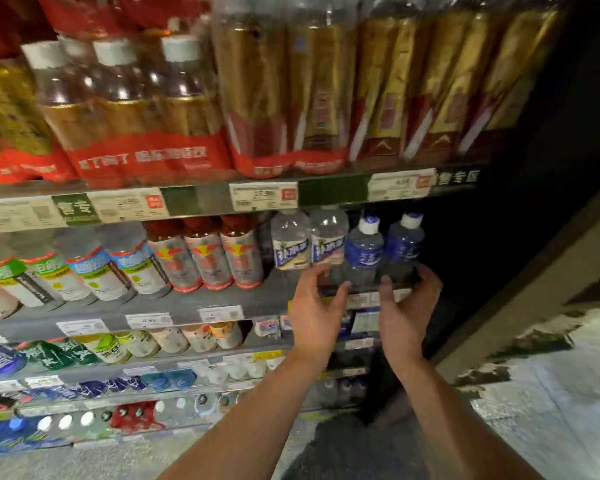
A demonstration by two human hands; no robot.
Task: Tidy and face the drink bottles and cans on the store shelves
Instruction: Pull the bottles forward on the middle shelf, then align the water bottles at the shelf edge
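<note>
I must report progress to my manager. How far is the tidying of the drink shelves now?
Looks done: the red-capped bottles and the green and blue labelled bottles stand in rows, labels forward. In hand: the left hand and right hand reach, fingers curved, at the two blue-label bottles at the shelf's right end; grip unclear. Left: the lower shelves look crowded, but they are too blurred to judge.

Just above the left hand [314, 313], two clear bottles [308, 239] carry white labels reading "补水啦" in blue characters. On the shelf edge [201, 199] higher up, a price tag [263, 195] up and left of the hands seems to show "27.90", and a green strip [75, 209] far to the left reads "专". All other print is too blurred to read.
</note>
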